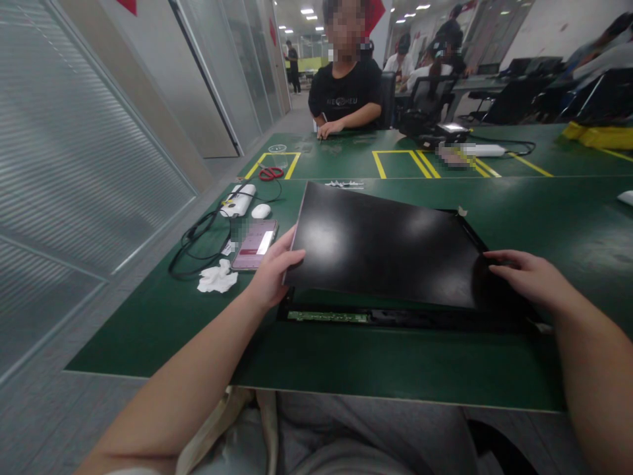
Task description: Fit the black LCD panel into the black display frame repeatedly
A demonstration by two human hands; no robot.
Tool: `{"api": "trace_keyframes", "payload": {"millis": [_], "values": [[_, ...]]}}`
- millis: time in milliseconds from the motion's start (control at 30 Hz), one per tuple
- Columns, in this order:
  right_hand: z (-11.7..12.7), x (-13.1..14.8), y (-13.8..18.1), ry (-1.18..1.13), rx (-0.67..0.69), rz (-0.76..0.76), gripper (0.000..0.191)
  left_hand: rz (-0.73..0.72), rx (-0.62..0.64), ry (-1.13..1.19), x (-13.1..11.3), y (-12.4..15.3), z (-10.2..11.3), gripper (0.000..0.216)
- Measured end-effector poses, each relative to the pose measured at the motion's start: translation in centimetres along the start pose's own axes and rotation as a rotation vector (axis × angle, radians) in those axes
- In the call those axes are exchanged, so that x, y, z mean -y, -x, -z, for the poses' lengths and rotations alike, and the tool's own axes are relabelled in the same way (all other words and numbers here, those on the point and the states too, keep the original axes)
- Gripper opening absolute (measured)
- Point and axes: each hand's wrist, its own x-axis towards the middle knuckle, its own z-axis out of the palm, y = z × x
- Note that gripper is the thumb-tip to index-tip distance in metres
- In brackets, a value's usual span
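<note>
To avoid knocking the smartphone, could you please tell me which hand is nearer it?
Left: the left hand holds the screen panel by its left edge, beside the smartphone; the right hand is farther, at the panel's right edge.

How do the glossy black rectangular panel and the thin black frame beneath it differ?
The glossy black rectangular panel is tilted, its left edge in the left hand; the thin black frame lies on the green table. The panel is a solid sheet; the frame is open inside, with a green circuit strip along its near side. Both are black.
</note>
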Motion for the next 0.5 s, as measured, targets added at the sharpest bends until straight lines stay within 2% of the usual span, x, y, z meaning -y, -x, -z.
{"api": "trace_keyframes", "payload": {"millis": [100, 300, 500], "values": [[0.1, 0.0, -0.1, -0.029, 0.023, -0.057, 0.042, -0.009, -0.001, -0.004, -0.1, 0.0, -0.1, 0.067], [0.0, -0.2, -0.1, -0.099, -0.012, -0.051, 0.043, -0.016, 0.005, -0.004, 0.0, 0.1, 0.0, 0.067], [-0.3, 0.8, 0.5, -0.180, -0.064, -0.137, 0.065, -0.032, 0.023, 0.001, 0.0, 0.2, 0.0, 0.070]]}}
